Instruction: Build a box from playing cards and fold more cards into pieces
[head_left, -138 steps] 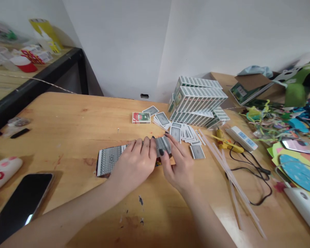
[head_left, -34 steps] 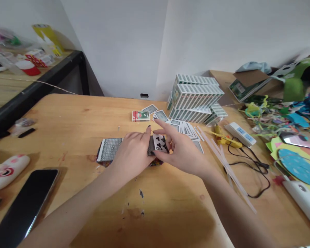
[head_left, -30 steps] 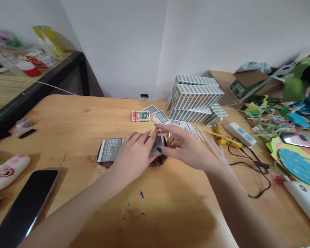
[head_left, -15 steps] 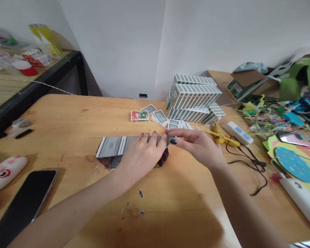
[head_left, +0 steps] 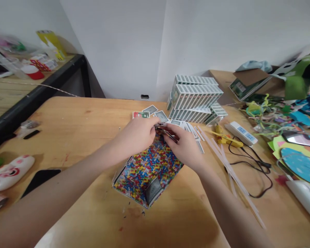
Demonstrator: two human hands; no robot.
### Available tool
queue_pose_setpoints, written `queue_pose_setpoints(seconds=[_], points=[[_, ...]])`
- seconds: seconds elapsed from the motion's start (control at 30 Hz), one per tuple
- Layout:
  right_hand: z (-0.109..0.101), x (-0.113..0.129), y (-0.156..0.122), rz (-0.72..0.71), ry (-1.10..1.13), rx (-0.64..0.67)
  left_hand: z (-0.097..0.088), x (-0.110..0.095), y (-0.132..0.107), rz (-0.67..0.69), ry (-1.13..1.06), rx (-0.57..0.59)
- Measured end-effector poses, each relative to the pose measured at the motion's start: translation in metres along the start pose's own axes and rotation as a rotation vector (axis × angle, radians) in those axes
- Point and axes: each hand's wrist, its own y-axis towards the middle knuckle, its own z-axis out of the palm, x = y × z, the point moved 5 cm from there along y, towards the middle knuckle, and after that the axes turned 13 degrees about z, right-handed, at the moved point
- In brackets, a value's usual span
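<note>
The patterned card structure [head_left: 155,160] is at the middle of the worktop [head_left: 93,117], directly in front of the person, its multicoloured face up and its long sides slanting away to the right. Near its closest corner a grey-backed playing card [head_left: 154,190] shows; whether the near end rests on the worktop or is held just off it, I cannot tell.

The left hand [head_left: 141,132] is curled around the far end, and the right hand [head_left: 184,143] pinches the dark card edges there between thumb and fingers. The step in hand looks like working the cards at that far end; their exact join is hidden by the fingers. The next move seems to call for a steady left grip while the right fingertips align and press the edges without creasing them.

Just beyond lie loose playing cards [head_left: 161,116] and a boxed deck [head_left: 141,114], partly behind the left hand. Farther right stand stacked card cartons [head_left: 197,96], near a yellow glue gun [head_left: 228,138].
</note>
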Motion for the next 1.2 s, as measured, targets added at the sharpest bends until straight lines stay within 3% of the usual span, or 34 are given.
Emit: queue_pose_setpoints(seconds=[0.13, 0.33, 0.57, 0.73, 1.0, 1.2], points=[[0.007, -0.002, 0.001, -0.029, -0.194, -0.041, 0.006, 0.008, -0.004, -0.039, -0.052, -0.035], [0.014, -0.007, -0.007, -0.046, -0.377, -0.055, 0.003, -0.002, -0.016, -0.077, -0.066, -0.040], [0.007, -0.013, -0.016, -0.120, -0.288, -0.079, -0.001, -0.002, -0.021, -0.097, -0.097, -0.028], [0.005, -0.018, -0.017, -0.099, -0.217, -0.047, 0.000, -0.003, -0.018, -0.095, -0.188, -0.042], [0.009, -0.018, -0.017, -0.111, -0.259, -0.026, 0.005, -0.012, -0.008, 0.059, -0.239, -0.093], [0.010, -0.018, -0.020, -0.103, -0.230, -0.005, 0.001, -0.017, -0.008, 0.139, -0.227, -0.061]])
